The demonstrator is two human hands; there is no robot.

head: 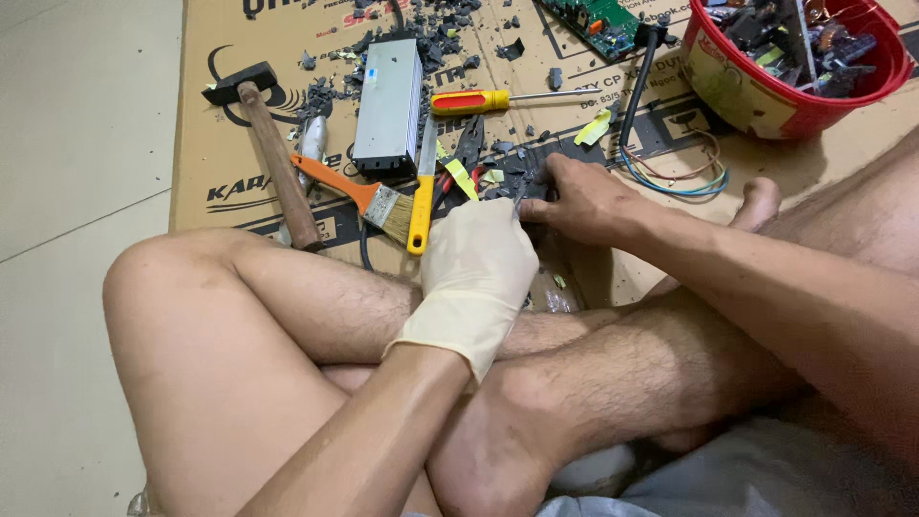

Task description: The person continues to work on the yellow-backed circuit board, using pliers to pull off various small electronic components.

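Note:
My left hand [479, 263], in a cream rubber glove, and my bare right hand [579, 196] meet over a small dark electronic part [522, 182] on the cardboard. Both hands grip that part, and most of it is hidden under the fingers. I sit cross-legged with my knees in front of me. Black pliers with red handles [464, 158] lie just left of the hands, next to a yellow-handled tool [422, 196].
On the cardboard sheet [220, 134] lie a hammer [273, 158], an orange-handled brush [359, 196], a grey metal box [390, 101], a yellow-and-red screwdriver [479, 100], a green circuit board [598, 21], wires [684, 177] and dark debris. A red bucket [766, 96] of parts stands at top right. Tiled floor lies to the left.

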